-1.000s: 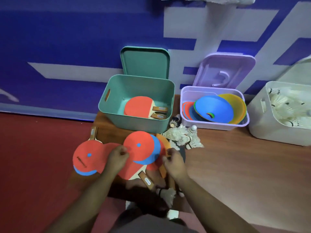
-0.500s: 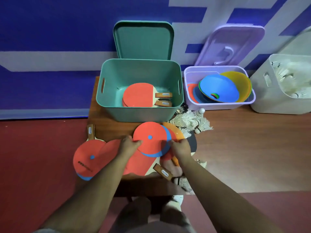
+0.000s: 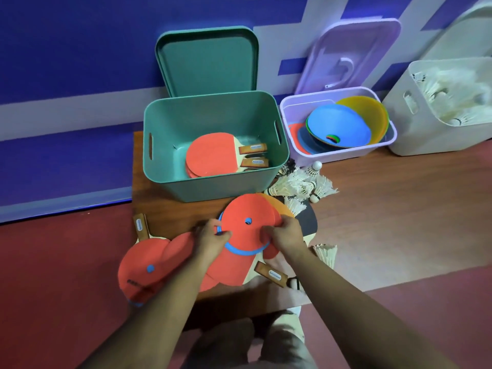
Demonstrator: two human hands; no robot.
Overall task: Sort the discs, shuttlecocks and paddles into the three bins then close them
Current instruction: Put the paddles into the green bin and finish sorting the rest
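Note:
A stack of discs [image 3: 247,222], red on top with a blue one under it, lies at the middle of the small wooden table [image 3: 165,211]. My left hand [image 3: 211,239] grips the stack's left edge and my right hand [image 3: 286,235] grips its right edge. Red paddles [image 3: 234,267] lie beneath and to the left, with another red disc [image 3: 143,270] over one. Loose shuttlecocks [image 3: 303,186] are heaped to the right. The green bin [image 3: 213,187] holds paddles, the purple bin [image 3: 338,155] holds discs, the white bin [image 3: 415,131] holds shuttlecocks.
The green lid [image 3: 207,59] and purple lid [image 3: 354,51] lean on the blue wall behind their bins. One shuttlecock [image 3: 326,254] lies by my right wrist near the table's edge. Red floor lies to the left, wood floor to the right.
Both hands have closed in on the disc stack, and the red top disc now sits more squarely over the blue one. The view has dropped closer to the table.

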